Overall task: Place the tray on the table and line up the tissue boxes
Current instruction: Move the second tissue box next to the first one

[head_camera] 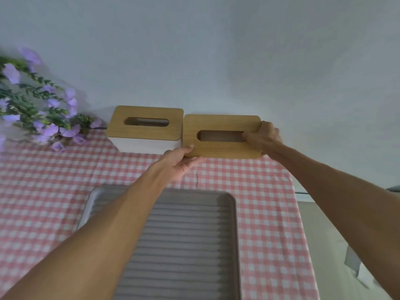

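Both hands, left hand [181, 161] and right hand [263, 137], grip the right tissue box [220, 146] by its ends, which looks light, rigid, with a smooth, perhaps slippery wooden lid.

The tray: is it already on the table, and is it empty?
Yes, both. The tray lies flat on the checked tablecloth; its visible ribbed floor is bare.

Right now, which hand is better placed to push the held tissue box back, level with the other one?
Probably the left hand: it sits at the near left corner of the held tissue box, so it can push toward the wall. The right hand grips the right end, thumb in the slot, and can only steer.
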